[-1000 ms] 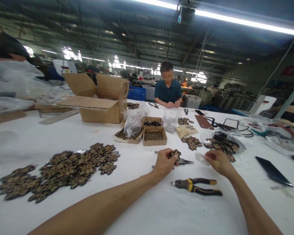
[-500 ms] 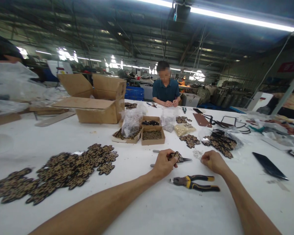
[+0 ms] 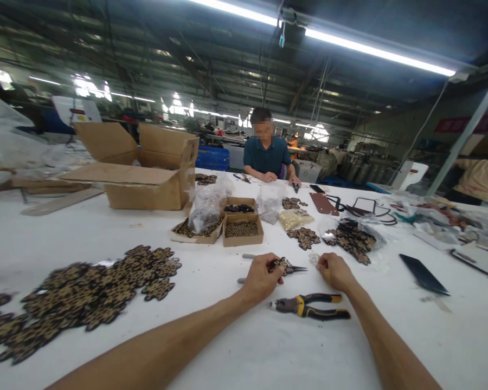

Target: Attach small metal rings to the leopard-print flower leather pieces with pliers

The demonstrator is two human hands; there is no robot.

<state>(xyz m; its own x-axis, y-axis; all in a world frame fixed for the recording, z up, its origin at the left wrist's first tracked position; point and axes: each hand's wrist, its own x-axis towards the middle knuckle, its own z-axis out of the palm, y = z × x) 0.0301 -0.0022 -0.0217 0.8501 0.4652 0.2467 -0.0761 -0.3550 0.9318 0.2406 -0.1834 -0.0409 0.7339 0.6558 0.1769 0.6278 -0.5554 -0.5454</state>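
My left hand (image 3: 261, 277) is closed around a leopard-print patch (image 3: 281, 264) with a scalloped dark edge. Beneath that hand lies a pair of needle-nose pliers (image 3: 300, 269), jaws pointing right and grey handle ends showing at left. The fingers of my right hand (image 3: 335, 271) are pinched together at the edge of a small heap of tiny silvery pieces (image 3: 313, 259); whatever is between the fingertips is too small to make out. Combination pliers (image 3: 309, 307) with black and yellow handles rest on the table in front of both hands, handles spread.
A big pile of similar patches (image 3: 101, 287) spreads across the left. Small boxes of brass-coloured studs (image 3: 242, 228) stand ahead, beside an open carton (image 3: 144, 189). Bagged patches (image 3: 352, 238) and a dark phone-like slab (image 3: 424, 273) lie right. A co-worker (image 3: 267, 154) sits opposite.
My view has turned right, so everything shifts left in the picture. My right fingertips are slightly nearer the silvery heap. The co-worker's hands have parted, and one now reaches a tool.
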